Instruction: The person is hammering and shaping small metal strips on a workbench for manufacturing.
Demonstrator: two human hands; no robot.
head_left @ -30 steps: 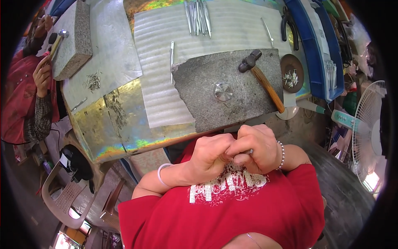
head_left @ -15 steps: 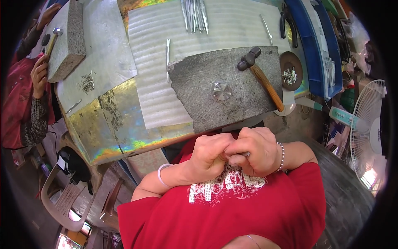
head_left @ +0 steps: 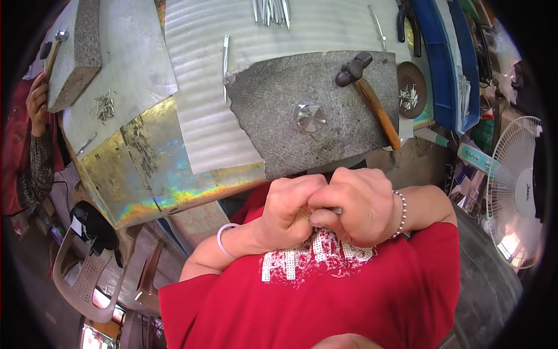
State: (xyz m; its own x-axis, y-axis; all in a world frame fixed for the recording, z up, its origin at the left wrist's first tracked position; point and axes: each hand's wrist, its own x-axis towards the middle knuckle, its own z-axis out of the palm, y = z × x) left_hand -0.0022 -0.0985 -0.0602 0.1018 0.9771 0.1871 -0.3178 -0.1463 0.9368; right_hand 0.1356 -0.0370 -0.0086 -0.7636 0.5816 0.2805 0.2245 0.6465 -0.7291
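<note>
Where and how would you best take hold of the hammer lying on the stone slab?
Probably by the lower half of its wooden handle, coming from the person's near right side with the right hand. The straight handle slants toward that side, its end at the near right corner of the stone slab, while the dark head lies farther away.
</note>
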